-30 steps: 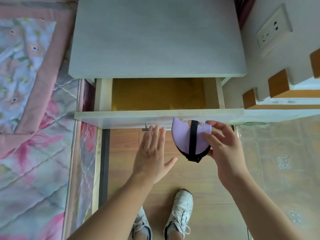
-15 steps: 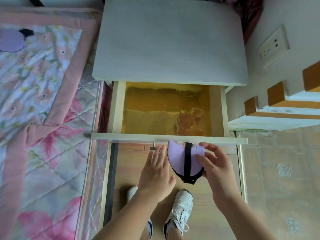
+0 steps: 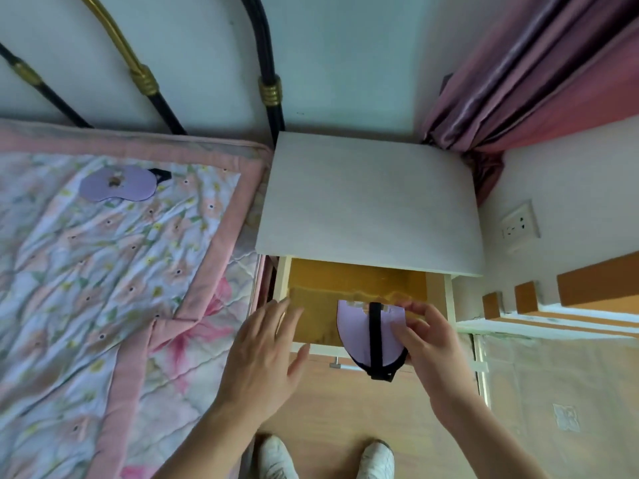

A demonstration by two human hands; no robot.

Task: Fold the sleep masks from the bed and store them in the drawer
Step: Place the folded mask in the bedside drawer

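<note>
Lilac folded sleep mask (image 3: 361, 331), black strap (image 3: 374, 335) running down its middle, held over the front part of the open drawer (image 3: 345, 281); its lower tip hangs past the drawer's front edge. Right hand (image 3: 432, 344) pinches the mask's right side, fingers (image 3: 413, 307) curled onto the top corner, thumb on the face. Left hand (image 3: 266, 354) hovers at the drawer's front-left corner, fingers straight and spread, holding nothing; contact with the drawer front possible but hard to judge from this angle. Drawer lined in yellow, pulled out from under the pale nightstand (image 3: 370, 202). Left of the drawer, on the bed (image 3: 103, 271), a second lilac sleep mask (image 3: 117, 184) lies unfolded near the headboard (image 3: 145, 77). Below the drawer, two white shoes (image 3: 276, 458) on wood floor.
</note>
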